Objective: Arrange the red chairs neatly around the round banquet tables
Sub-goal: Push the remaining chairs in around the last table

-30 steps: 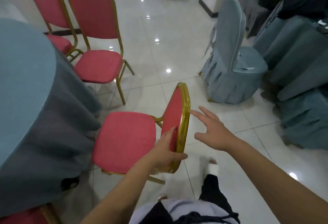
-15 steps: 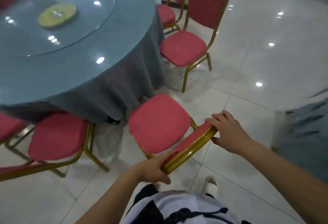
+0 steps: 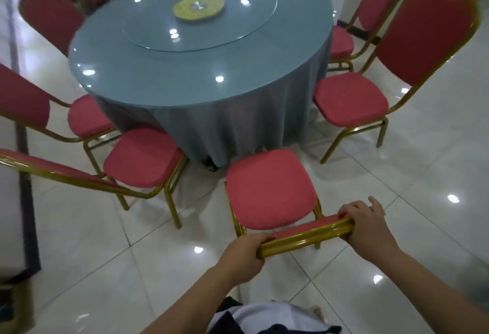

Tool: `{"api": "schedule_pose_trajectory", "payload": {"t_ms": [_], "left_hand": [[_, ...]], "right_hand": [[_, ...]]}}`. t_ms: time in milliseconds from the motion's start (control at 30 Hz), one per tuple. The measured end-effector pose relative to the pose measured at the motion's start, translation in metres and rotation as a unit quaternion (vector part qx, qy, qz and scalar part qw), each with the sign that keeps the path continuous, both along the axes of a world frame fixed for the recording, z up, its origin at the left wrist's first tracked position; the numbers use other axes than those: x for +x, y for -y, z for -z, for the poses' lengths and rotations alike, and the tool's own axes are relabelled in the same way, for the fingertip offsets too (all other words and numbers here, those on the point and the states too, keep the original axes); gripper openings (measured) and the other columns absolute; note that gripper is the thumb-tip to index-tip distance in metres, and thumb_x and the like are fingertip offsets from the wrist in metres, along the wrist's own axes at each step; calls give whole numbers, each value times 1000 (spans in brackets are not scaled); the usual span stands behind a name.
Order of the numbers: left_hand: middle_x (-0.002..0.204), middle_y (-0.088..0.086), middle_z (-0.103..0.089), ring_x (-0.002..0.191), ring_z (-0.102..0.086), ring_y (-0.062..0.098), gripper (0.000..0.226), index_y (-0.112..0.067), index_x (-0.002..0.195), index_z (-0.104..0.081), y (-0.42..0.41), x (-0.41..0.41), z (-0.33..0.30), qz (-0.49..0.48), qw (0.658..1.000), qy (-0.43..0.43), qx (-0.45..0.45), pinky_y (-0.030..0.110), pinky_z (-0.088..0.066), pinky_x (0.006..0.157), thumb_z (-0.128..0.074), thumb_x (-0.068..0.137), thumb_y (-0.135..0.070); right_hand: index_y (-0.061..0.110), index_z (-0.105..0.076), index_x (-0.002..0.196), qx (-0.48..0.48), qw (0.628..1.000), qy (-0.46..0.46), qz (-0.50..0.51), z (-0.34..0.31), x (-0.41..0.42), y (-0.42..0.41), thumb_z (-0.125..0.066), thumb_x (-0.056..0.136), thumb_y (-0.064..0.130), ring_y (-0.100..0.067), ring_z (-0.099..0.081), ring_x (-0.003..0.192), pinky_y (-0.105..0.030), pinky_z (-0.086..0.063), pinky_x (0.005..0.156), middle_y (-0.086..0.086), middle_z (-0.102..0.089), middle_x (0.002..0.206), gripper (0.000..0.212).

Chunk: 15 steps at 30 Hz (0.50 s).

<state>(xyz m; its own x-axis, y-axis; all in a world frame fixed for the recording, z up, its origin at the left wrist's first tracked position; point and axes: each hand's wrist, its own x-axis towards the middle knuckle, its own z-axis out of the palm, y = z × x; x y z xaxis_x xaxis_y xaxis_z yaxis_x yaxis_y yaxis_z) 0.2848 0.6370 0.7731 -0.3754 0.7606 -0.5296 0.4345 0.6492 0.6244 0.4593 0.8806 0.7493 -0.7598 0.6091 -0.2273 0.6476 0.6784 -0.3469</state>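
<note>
- Nearest red chair (image 3: 270,190), right in front of the person: padded seat in a nubbly red fabric with rounded corners, glossy gold tube frame, seat pointing at the round table (image 3: 201,69) and its front edge just short of the hanging cloth.
- Left hand (image 3: 244,255) wraps round the left end of the chair's gold top rail, fingers curled under the tube.
- Right hand (image 3: 366,223) grips the right end of that same rail, fingers folded over the top; the two hands sit well apart, one at each end.
- The backrest shows edge-on from above: a thin strip of red padding inside a shiny gold rim.
- Just to the left, a second red chair (image 3: 143,156) angles in, seat close to the cloth; beyond it, a third (image 3: 87,116) tucks its seat against the drape.
- On the right, a tall chair (image 3: 349,100) with an arched, gold-edged back faces the table; another (image 3: 341,43) sits behind it, seat touching the cloth.
- More red backs ring the far side, blurred.
- The table wears a grey-blue cloth falling in soft folds under a smooth, reflective top.
- A round glass turntable (image 3: 201,16) lies in the middle, with a yellow-green disc (image 3: 199,6) at its hub.
- Glossy white floor tiles (image 3: 397,201) all around, dotted with ceiling-light reflections.
</note>
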Motion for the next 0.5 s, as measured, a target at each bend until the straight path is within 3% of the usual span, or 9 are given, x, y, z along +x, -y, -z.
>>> {"api": "schedule_pose_trajectory", "payload": {"t_ms": [133, 300, 500], "left_hand": [[116, -4, -66, 101, -60, 16, 60, -38, 134, -55, 1, -10, 3, 41, 999, -4, 18, 32, -53, 85, -51, 85, -3], [124, -3, -64, 108, -61, 20, 67, -39, 140, -48, -1, -20, 12, 101, 995, 1, 28, 33, -53, 88, -51, 82, -5], [127, -6, -63, 109, -60, 19, 67, -41, 140, -47, 1, -17, 21, 112, 991, 11, 65, 30, -51, 85, -51, 83, -7]], "right_hand": [[30, -61, 87, 17, 1000, 10, -1, -5, -2, 1, -85, 70, 33, -22, -58, 100, -47, -16, 121, 10, -55, 86, 29], [29, -64, 101, -3, 998, 45, 45, -8, 3, 7, -88, 66, 31, -35, -40, 132, -56, -41, 106, 6, -62, 108, 43], [31, -62, 107, 3, 996, 69, 63, -12, 6, 10, -89, 66, 33, -33, -39, 135, -53, -41, 107, 4, -63, 118, 50]]}}
